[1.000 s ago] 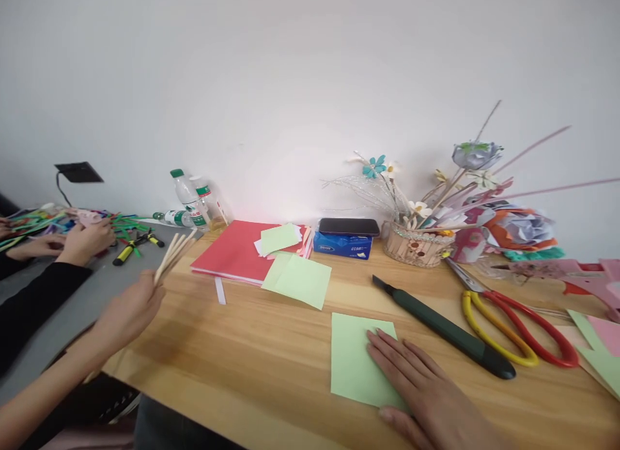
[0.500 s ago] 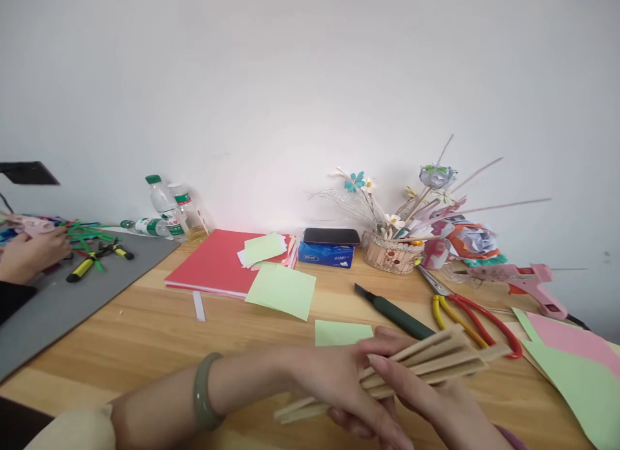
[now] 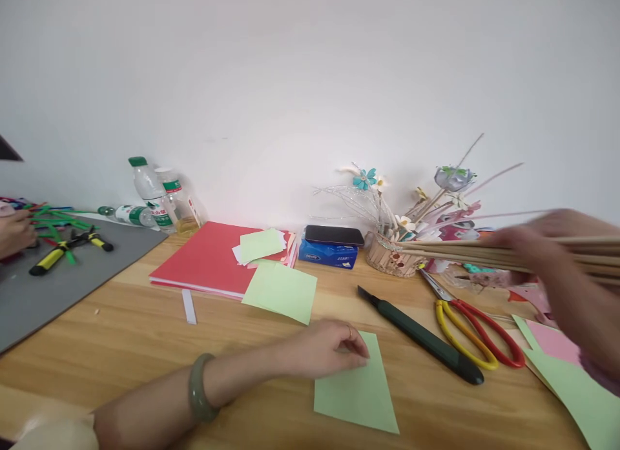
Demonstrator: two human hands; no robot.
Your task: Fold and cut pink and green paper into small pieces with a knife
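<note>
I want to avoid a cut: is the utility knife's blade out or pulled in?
Out: a short dark blade tip juts from the far end of the utility knife, which lies flat on the table.

Your left hand (image 3: 324, 350) rests curled on the green paper square (image 3: 356, 388); right hand (image 3: 537, 243) grips a bundle of wooden sticks (image 3: 460, 253) over the scissors (image 3: 472, 327).

left hand (image 3: 329, 350): low, knuckles up, fingers curled | right hand (image 3: 547, 243): raised, grip closed

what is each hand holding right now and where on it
The right hand grips a bundle of wooden sticks partway along. The left hand holds nothing; it rests on the green paper's upper edge.
</note>
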